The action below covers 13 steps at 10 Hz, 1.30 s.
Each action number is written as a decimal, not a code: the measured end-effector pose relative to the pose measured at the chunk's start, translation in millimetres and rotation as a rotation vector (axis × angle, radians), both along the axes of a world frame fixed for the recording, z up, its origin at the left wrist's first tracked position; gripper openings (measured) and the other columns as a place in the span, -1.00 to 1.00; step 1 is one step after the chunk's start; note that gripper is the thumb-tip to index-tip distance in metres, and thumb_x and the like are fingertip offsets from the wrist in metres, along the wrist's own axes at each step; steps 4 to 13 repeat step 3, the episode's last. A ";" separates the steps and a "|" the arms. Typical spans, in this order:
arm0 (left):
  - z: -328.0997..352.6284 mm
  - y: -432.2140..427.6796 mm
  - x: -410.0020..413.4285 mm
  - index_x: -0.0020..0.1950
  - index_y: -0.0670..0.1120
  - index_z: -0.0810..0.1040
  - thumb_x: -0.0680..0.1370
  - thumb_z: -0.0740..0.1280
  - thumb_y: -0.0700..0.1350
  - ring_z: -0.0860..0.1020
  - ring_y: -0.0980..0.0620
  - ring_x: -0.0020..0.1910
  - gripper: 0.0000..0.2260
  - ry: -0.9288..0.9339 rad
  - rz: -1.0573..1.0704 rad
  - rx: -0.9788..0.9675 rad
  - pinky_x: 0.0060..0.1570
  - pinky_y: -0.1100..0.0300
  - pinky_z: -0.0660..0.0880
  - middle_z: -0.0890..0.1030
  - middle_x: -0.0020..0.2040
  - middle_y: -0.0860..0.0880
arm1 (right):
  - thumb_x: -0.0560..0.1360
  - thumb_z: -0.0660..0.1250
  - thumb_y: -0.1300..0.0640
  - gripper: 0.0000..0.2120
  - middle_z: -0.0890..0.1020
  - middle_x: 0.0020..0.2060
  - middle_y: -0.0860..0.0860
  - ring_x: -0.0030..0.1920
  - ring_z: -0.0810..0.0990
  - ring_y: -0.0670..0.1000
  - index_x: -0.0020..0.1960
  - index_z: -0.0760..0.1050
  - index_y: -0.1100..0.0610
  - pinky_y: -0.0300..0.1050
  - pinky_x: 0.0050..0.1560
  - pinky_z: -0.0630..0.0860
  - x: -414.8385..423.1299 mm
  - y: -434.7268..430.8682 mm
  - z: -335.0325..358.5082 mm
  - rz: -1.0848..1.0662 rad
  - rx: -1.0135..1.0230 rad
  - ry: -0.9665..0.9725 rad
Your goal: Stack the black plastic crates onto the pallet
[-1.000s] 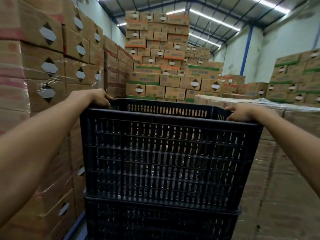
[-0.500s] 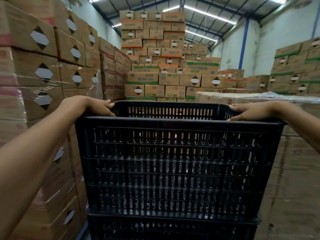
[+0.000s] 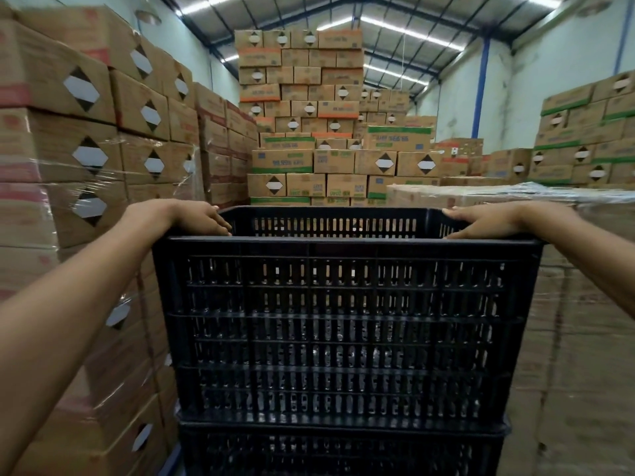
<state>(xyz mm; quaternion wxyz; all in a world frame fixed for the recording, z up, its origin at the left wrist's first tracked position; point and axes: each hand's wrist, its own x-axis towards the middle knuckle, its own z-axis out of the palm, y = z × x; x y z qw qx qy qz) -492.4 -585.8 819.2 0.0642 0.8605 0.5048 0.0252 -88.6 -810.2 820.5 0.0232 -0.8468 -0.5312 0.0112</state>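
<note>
A black slotted plastic crate [image 3: 343,324] fills the middle of the view, sitting on top of a second black crate [image 3: 340,451] below it. My left hand [image 3: 185,216] lies over the top crate's left rim, fingers curled inward. My right hand [image 3: 481,219] rests on the right rim in the same way. Both arms reach forward from the frame's lower corners. The pallet under the stack is hidden.
Shrink-wrapped cardboard boxes [image 3: 89,173] rise close on the left. A wrapped pallet load of boxes [image 3: 577,304] stands tight against the right side. A tall stack of cartons [image 3: 309,125] blocks the far end of the aisle. A blue post [image 3: 481,87] runs up the right wall.
The top crate has come closer and squared up over the lower one. Both hands have stayed on the rim, flattening slightly along it.
</note>
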 end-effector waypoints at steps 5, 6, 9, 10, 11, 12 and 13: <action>22.6 -54.7 -0.8 0.42 0.07 0.47 0.58 0.27 0.14 0.48 -0.01 0.33 -0.58 -0.290 -0.123 0.152 0.37 0.04 0.37 0.53 0.37 -0.02 | 0.53 0.23 -0.28 -0.33 0.35 0.51 -0.01 0.50 0.31 0.05 0.56 0.18 -0.08 0.00 0.50 0.16 -48.8 -38.1 17.7 0.085 0.092 0.033; 22.6 -54.7 -0.8 0.42 0.07 0.47 0.58 0.27 0.14 0.48 -0.01 0.33 -0.58 -0.290 -0.123 0.152 0.37 0.04 0.37 0.53 0.37 -0.02 | 0.53 0.23 -0.28 -0.33 0.35 0.51 -0.01 0.50 0.31 0.05 0.56 0.18 -0.08 0.00 0.50 0.16 -48.8 -38.1 17.7 0.085 0.092 0.033; 22.6 -54.7 -0.8 0.42 0.07 0.47 0.58 0.27 0.14 0.48 -0.01 0.33 -0.58 -0.290 -0.123 0.152 0.37 0.04 0.37 0.53 0.37 -0.02 | 0.53 0.23 -0.28 -0.33 0.35 0.51 -0.01 0.50 0.31 0.05 0.56 0.18 -0.08 0.00 0.50 0.16 -48.8 -38.1 17.7 0.085 0.092 0.033; 22.6 -54.7 -0.8 0.42 0.07 0.47 0.58 0.27 0.14 0.48 -0.01 0.33 -0.58 -0.290 -0.123 0.152 0.37 0.04 0.37 0.53 0.37 -0.02 | 0.53 0.23 -0.28 -0.33 0.35 0.51 -0.01 0.50 0.31 0.05 0.56 0.18 -0.08 0.00 0.50 0.16 -48.8 -38.1 17.7 0.085 0.092 0.033; 22.6 -54.7 -0.8 0.42 0.07 0.47 0.58 0.27 0.14 0.48 -0.01 0.33 -0.58 -0.290 -0.123 0.152 0.37 0.04 0.37 0.53 0.37 -0.02 | 0.53 0.23 -0.28 -0.33 0.35 0.51 -0.01 0.50 0.31 0.05 0.56 0.18 -0.08 0.00 0.50 0.16 -48.8 -38.1 17.7 0.085 0.092 0.033; 22.6 -54.7 -0.8 0.42 0.07 0.47 0.58 0.27 0.14 0.48 -0.01 0.33 -0.58 -0.290 -0.123 0.152 0.37 0.04 0.37 0.53 0.37 -0.02 | 0.53 0.23 -0.28 -0.33 0.35 0.51 -0.01 0.50 0.31 0.05 0.56 0.18 -0.08 0.00 0.50 0.16 -48.8 -38.1 17.7 0.085 0.092 0.033; 22.6 -54.7 -0.8 0.42 0.07 0.47 0.58 0.27 0.14 0.48 -0.01 0.33 -0.58 -0.290 -0.123 0.152 0.37 0.04 0.37 0.53 0.37 -0.02 | 0.53 0.23 -0.28 -0.33 0.35 0.51 -0.01 0.50 0.31 0.05 0.56 0.18 -0.08 0.00 0.50 0.16 -48.8 -38.1 17.7 0.085 0.092 0.033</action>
